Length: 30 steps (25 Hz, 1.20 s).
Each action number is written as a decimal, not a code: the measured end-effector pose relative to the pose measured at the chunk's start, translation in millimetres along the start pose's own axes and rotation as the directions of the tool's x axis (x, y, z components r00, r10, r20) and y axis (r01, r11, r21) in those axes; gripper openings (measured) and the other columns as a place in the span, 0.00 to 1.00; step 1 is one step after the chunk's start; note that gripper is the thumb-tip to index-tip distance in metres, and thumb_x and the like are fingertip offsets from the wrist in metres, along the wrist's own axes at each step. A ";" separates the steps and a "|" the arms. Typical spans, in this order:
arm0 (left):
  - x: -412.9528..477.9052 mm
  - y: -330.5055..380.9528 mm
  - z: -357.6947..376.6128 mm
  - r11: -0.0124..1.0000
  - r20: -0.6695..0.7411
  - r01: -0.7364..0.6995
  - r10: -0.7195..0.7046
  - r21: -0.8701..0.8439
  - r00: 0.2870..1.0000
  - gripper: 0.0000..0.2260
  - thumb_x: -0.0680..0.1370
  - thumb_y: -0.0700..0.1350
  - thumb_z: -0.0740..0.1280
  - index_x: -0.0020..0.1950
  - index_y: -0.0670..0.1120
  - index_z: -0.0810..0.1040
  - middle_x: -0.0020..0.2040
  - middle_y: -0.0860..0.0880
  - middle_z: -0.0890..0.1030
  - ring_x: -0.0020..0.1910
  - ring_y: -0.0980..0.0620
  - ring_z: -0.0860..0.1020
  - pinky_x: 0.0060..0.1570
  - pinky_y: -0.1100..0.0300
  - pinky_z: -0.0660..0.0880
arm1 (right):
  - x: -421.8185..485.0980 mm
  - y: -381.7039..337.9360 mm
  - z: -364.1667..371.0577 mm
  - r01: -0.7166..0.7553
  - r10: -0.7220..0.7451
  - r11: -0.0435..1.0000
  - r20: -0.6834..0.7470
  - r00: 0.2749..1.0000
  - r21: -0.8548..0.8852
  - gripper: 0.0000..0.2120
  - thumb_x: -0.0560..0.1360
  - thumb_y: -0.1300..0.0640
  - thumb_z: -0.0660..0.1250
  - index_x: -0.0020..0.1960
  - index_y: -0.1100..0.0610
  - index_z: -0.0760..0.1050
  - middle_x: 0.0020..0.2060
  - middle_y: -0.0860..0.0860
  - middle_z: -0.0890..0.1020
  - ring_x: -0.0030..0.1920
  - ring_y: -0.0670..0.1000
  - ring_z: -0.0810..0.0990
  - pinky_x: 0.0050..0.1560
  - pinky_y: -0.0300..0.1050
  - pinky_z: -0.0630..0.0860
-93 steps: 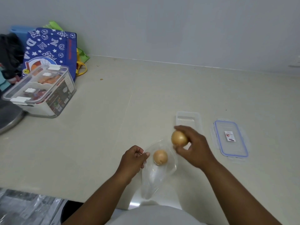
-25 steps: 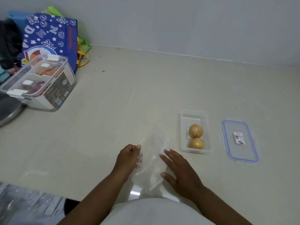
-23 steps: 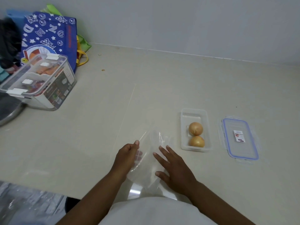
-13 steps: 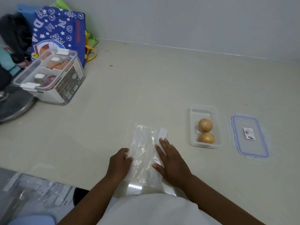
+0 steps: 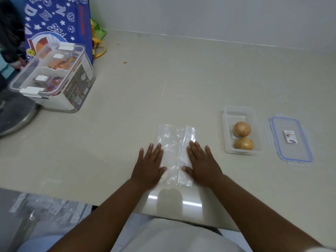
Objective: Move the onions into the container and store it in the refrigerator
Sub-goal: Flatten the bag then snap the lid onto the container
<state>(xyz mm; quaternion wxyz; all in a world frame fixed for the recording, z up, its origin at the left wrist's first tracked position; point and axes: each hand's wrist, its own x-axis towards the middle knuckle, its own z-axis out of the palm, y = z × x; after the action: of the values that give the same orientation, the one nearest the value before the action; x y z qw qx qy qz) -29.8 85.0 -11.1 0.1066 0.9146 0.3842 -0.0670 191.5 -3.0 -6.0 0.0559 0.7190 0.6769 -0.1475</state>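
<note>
Two onions [image 5: 243, 135] sat one behind the other in the clear open container [image 5: 239, 110] on the countertop [image 5: 127, 99], its blue-rimmed lid [image 5: 291, 140] lying just to its right. Near the front edge, the left hand [image 5: 148, 165] and right hand [image 5: 202, 163] lay flat with fingers spread, palms down, pressing either side of an empty clear plastic bag [image 5: 173, 142]. A lidded storage box [image 5: 54, 77] stood far left before a blue patterned bag [image 5: 60, 20].

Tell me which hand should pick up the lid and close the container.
Right. The right hand lies flat on the plastic bag, nearer the container holding both onions and the lid beyond it. The left hand would probably have to cross over.
</note>
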 end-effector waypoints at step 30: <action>209.1 394.3 -54.7 0.868 0.205 0.139 -0.044 -0.477 0.978 0.20 0.77 0.50 0.65 0.65 0.40 0.70 0.62 0.38 0.74 0.61 0.39 0.74 0.58 0.50 0.71 | -136.0 339.6 -38.7 -0.599 0.842 0.452 -0.095 0.531 0.661 0.22 0.76 0.52 0.66 0.66 0.62 0.72 0.61 0.64 0.76 0.63 0.63 0.73 0.62 0.52 0.70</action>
<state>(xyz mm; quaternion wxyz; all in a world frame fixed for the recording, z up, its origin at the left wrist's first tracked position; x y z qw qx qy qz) 400.7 -26.5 55.6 0.3665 0.8282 0.4201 -0.0583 527.4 -148.6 29.4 -0.2398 0.9361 0.2145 -0.1420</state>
